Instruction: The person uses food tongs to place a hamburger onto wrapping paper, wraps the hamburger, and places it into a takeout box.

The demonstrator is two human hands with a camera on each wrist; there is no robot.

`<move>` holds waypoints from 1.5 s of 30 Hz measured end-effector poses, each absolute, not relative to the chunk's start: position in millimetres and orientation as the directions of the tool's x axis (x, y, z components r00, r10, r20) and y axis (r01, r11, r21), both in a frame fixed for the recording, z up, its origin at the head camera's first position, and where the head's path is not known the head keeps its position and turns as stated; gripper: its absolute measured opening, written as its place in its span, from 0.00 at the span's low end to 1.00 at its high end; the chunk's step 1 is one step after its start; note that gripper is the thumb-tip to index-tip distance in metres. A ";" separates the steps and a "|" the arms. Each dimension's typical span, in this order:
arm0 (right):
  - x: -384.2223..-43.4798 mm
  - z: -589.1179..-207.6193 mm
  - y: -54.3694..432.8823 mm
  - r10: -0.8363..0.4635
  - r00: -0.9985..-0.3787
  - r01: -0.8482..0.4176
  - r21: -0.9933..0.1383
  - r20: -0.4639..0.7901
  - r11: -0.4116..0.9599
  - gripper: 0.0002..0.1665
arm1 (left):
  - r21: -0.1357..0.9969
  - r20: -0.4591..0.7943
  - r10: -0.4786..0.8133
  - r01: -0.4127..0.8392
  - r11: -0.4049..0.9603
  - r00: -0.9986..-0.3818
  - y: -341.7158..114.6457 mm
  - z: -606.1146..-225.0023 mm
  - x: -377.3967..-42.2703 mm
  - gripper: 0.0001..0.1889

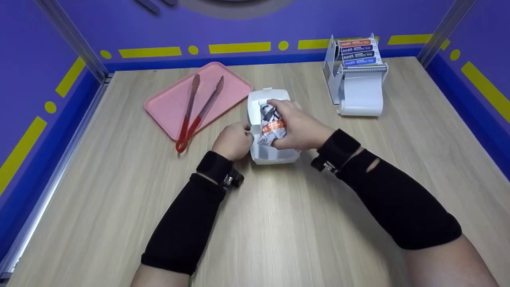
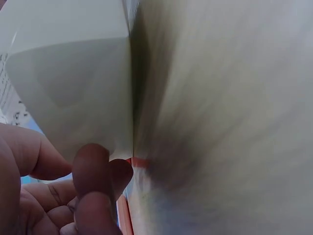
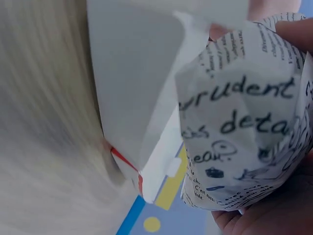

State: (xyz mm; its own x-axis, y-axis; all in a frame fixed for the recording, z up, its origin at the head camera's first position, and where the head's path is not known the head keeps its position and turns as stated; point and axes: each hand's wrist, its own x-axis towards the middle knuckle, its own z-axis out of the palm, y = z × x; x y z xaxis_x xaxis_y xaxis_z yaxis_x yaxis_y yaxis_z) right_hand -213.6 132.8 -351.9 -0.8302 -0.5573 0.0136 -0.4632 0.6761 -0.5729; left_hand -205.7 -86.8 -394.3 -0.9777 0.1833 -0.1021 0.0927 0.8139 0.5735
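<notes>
A white clamshell food box point(image 1: 275, 155) stands open on the table. A paper-wrapped bundle point(image 1: 273, 123), printed with black lettering and carrying an orange label, is over the box's tray. My right hand point(image 1: 301, 125) grips this bundle, thumb on the near side and fingers at the far side; its contents are hidden by the wrap. In the right wrist view the bundle point(image 3: 239, 122) is beside the box wall point(image 3: 132, 83). At the box's left side, my left hand point(image 1: 234, 140) pinches the wall's edge with curled fingers point(image 2: 90, 164).
Back left lies a pink tray point(image 1: 163, 107) with red-handled tongs point(image 1: 205, 109) on it. At the back right stands a label dispenser point(image 1: 360, 75) with several coloured label strips and a hanging white sheet. Purple panels point(image 1: 239, 28) border the wooden table point(image 1: 255, 223).
</notes>
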 end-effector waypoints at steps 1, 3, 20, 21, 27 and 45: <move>-213.5 -353.4 130.9 -0.559 -0.829 -0.464 -0.569 0.008 0.679 0.67 | 0.571 -0.104 0.184 0.092 0.816 -0.977 -86.8 -394.5 -205.7 0.21; -213.6 -356.5 127.8 -0.567 -0.824 -0.475 -0.553 0.005 0.685 0.66 | 0.567 -0.107 0.187 0.094 0.819 -0.977 -86.7 -394.9 -206.2 0.21; -211.4 -370.8 119.7 -0.592 -0.805 -0.510 -0.462 -0.040 0.726 0.66 | 0.575 -0.113 0.190 0.092 0.813 -0.975 -85.0 -394.4 -204.8 0.21; -210.8 -370.8 119.6 -0.598 -0.801 -0.518 -0.455 -0.038 0.724 0.66 | 0.574 -0.113 0.192 0.093 0.814 -0.975 -85.1 -394.1 -204.5 0.21; -209.2 -370.9 118.9 -0.628 -0.777 -0.553 -0.433 -0.040 0.712 0.66 | 0.575 -0.112 0.202 0.103 0.812 -0.973 -85.1 -393.3 -204.3 0.21; -206.5 -375.7 113.0 -0.623 -0.766 -0.531 -0.388 -0.159 0.753 0.61 | 0.597 -0.110 0.211 0.105 0.795 -0.971 -85.3 -395.7 -205.1 0.19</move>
